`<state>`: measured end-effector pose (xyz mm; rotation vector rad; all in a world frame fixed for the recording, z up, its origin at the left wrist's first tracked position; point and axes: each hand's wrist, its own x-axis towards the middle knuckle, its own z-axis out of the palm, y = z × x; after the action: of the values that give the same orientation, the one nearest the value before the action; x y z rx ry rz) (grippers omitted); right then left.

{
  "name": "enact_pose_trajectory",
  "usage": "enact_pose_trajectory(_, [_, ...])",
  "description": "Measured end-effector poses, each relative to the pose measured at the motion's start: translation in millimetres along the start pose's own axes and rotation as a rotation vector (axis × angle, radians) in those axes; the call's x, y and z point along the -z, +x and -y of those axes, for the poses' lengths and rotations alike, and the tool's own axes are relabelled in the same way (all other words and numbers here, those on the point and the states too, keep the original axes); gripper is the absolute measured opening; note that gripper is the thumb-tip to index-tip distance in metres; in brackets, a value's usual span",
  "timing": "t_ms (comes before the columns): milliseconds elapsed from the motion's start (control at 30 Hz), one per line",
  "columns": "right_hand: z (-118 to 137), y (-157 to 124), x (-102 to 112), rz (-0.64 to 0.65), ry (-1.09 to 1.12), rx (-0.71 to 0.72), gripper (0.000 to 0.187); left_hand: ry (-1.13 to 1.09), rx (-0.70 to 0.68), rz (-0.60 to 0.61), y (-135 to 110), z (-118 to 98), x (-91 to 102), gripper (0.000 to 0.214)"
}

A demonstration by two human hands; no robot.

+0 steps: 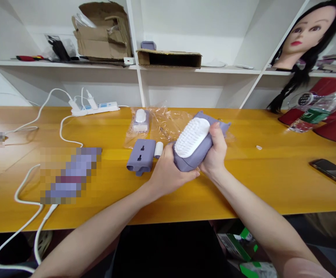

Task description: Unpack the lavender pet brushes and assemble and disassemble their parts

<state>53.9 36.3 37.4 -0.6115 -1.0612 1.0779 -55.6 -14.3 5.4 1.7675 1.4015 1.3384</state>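
Above the table, both of my hands are closed around a purple brush with a white bristle pad (191, 138), tilted with its bristles facing up. My left hand (168, 170) grips its lower left end. On the right side my right hand (216, 150) wraps it, thumb near the pad's upper edge. Close to my left hand lie a purple case with two keyhole slots (141, 155) and a small white cylinder (158, 149). Behind them, a purple-and-white piece (140, 120) rests on clear plastic wrap (168, 119).
A charging phone (72, 175) with white cables lies left, below a power strip (95, 108). To the right are a dark phone (333, 173), a plastic bottle (315, 114) and a mannequin head (309, 34). Shelves at the back hold cardboard boxes (102, 42).
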Motion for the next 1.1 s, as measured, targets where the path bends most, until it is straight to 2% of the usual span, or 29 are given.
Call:
enact_pose_trajectory(200, [-15.7, 5.6, 7.1, -0.022, 0.027, 0.001, 0.037, -0.096, 0.088, 0.041, -0.2, 2.2, 0.7, 0.077])
enact_pose_trajectory(333, [-7.6, 8.7, 9.7, 0.067, 0.047, -0.075, 0.052, -0.399, 0.092, 0.164, 1.8, 3.2, 5.6, 0.071])
enact_pose_trajectory(433, [2.5, 10.7, 12.0, 0.139, 0.108, -0.114, 0.063, -0.648, 0.274, 0.275, 6.7, 5.4, 9.8, 0.059])
enact_pose_trajectory(500, [6.3, 11.2, 14.0, 0.191, 0.119, -0.135, 0.069, -0.717, 0.4, 0.361, 9.6, 6.1, 12.6, 0.051])
enact_pose_trajectory(667, [5.6, 8.1, 18.2, 0.258, 0.066, -0.19, 0.079, -0.771, 0.475, 0.501, 11.3, 4.9, 18.1, 0.04])
enact_pose_trajectory(800, [4.2, 5.5, 18.6, 0.266, 0.027, -0.181, 0.077, -0.752, 0.47, 0.477, 10.4, 4.5, 16.1, 0.045])
enact_pose_trajectory(1100, [13.1, 2.4, 10.4, 0.348, 0.117, -0.185, 0.075, -0.646, 0.267, 0.371, 2.4, -6.5, 11.9, 0.039])
